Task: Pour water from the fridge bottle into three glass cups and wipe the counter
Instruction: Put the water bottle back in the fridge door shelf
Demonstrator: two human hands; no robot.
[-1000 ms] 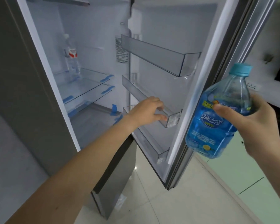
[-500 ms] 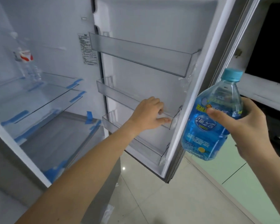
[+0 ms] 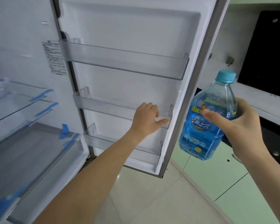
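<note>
Right hand [image 3: 236, 126] gripping capped blue-labelled clear plastic water bottle [image 3: 205, 117], holding it upright beside open white fridge door [image 3: 136, 29]. Left hand [image 3: 146, 120] curling fingers over middle clear door shelf [image 3: 103, 102], thumb along its front.

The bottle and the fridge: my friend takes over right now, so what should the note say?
Right hand grips the blue-capped water bottle, cap still on, just outside the fridge.
Left hand holds the front rim of the middle door shelf; fridge door wide open.
Done: bottle is out.
Left: shut the door, pour three cups, wipe the counter. Cups and cloth are not in view.
</note>
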